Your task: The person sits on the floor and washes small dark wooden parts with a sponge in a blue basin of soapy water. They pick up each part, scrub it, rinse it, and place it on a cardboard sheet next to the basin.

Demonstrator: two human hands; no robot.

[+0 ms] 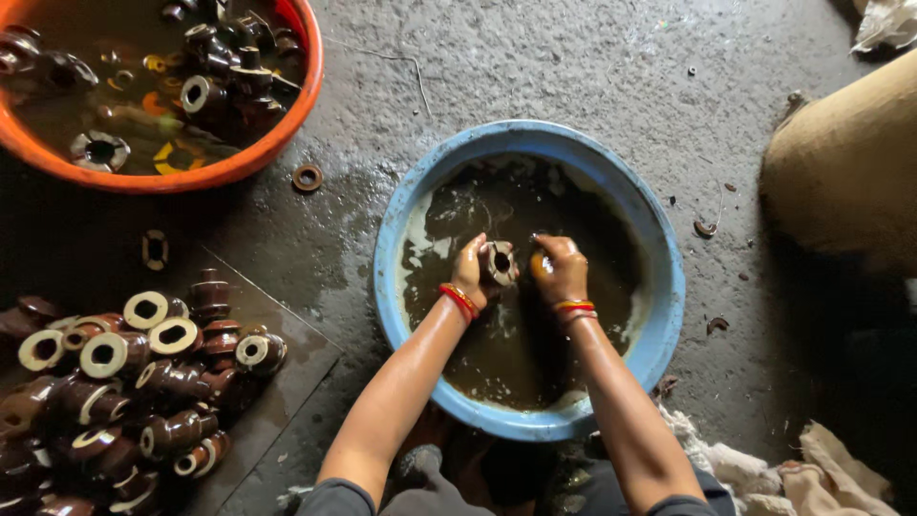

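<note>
Insulator point(499, 262) — brown ceramic, pale-rimmed — sits over the murky water of the blue basin point(669, 287), left hand point(471, 272) closed around it, right hand point(560, 270) curled against it. Judging by the stacked pile point(124, 392) on the floor and more soaking in the orange tub point(296, 105), washing looks midway.

Orange tub point(287, 143), stacked brown insulators point(143, 392), sack point(850, 162)

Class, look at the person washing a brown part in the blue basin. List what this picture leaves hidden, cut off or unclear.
- Head view: the basin bottom, hidden by murky water.
- Right hand: what its fingers hold, masked by the fingers.
- Left hand: the brown spool-shaped part is partly covered.
- Orange tub: cut off by the top edge.
- Pile of brown parts: cut off at left and bottom.
</note>
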